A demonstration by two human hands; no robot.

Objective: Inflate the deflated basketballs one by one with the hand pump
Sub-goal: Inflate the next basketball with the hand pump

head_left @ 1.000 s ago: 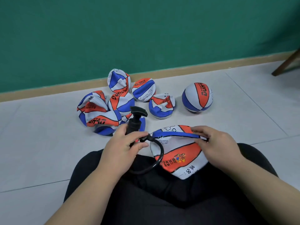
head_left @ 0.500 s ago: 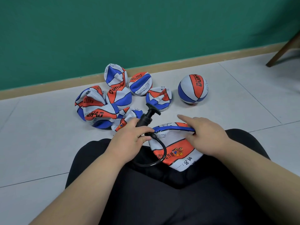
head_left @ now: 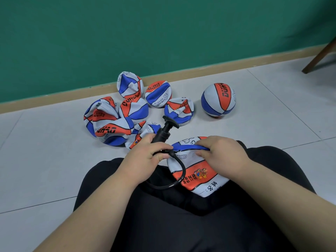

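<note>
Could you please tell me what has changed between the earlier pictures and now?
The hand pump, upright a second ago, has tipped to lean right. The right hand, which lay flatter along the folded edge of the ball on the lap, now pinches that edge. Unchanged: the left hand grips the pump, and the balls on the floor lie as before.
</note>
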